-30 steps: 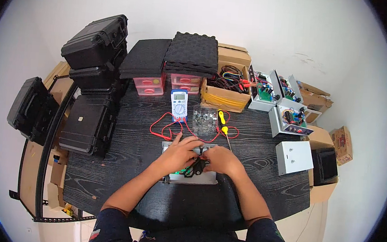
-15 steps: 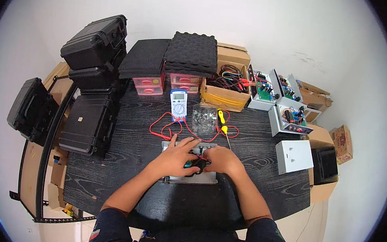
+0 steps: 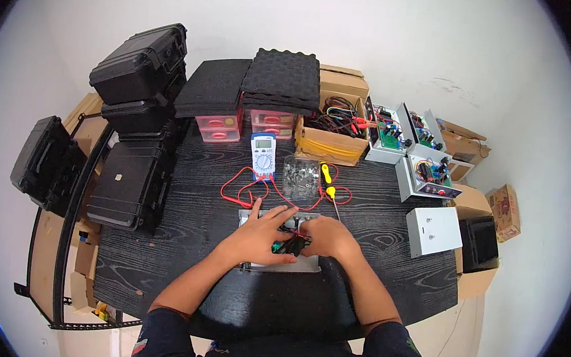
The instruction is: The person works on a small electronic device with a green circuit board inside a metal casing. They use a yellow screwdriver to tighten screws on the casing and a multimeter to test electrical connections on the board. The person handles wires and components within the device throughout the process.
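The black wood-grain table (image 3: 401,281) supports the assembly area. A stack of black hard cases (image 3: 129,183) stands on its left side. At the far edge, a cardboard box (image 3: 330,145) contains tangled cables, and dark foam sheets (image 3: 283,76) lie on top of the pink drawer units (image 3: 219,128). Three electronic units (image 3: 391,134) with exposed green boards stand at the far right; a closed white box (image 3: 434,232) is on the near side of them.

The grey metal enclosure (image 3: 302,266) is located at the near centre of the table, directly beneath both hands. The left hand (image 3: 262,234) extends over its left part with the fingers spread and the thumb toward the right; no grasp is visible. The right hand (image 3: 326,237) covers its right part with the fingers bent inward; whether they grip anything cannot be told.

A blue-and-white multimeter (image 3: 263,158) with red leads lies beyond the enclosure. To its right is a clear tray (image 3: 301,178) of small parts. Inside the enclosure, between the hands, a black cable bundle (image 3: 298,248) is partly hidden. Right of the tray lies a yellow-handled screwdriver (image 3: 330,193), shaft toward the near side.
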Motion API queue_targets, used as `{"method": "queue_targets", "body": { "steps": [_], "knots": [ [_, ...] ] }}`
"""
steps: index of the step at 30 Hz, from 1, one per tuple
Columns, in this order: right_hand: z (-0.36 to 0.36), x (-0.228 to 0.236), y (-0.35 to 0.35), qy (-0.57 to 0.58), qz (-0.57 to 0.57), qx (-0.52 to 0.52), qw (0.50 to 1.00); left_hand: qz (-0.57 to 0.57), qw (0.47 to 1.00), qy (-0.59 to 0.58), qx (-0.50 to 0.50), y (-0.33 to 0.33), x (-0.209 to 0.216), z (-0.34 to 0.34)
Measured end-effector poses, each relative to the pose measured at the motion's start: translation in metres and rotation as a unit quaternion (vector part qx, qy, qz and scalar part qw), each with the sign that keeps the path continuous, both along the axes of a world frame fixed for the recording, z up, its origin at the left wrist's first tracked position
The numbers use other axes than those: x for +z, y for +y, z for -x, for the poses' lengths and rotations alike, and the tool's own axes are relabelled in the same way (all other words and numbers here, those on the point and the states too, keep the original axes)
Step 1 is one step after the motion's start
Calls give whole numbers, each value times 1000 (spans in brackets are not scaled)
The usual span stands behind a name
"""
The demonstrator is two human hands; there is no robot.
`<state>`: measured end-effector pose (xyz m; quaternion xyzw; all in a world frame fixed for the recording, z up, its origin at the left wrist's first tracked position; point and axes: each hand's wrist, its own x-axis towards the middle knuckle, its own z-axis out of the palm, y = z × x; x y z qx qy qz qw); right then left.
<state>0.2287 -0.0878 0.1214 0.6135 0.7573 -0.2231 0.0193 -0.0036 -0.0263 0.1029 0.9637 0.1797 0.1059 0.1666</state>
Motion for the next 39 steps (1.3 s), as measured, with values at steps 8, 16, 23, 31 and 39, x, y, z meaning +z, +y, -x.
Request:
{"method": "queue_targets", "body": {
  "steps": [8,16,23,31,39],
  "knots": [
    [-3,-8,0,42,-13,-1,999,3,1000,7,2,0,0,-2],
    [-4,-6,-1,52,2,-16,999,-21,996,82,6,-8,17,0],
    [-5,-5,-1,55,1,-4,999,-22,995,100,10,-10,16,-3],
    [-8,-13,0,64,-15,15,998,-28,996,84,10,-11,13,-4],
    [-24,11,3,193,-100,-75,973,10,999,39,2,-10,25,-7]
  ]
}}
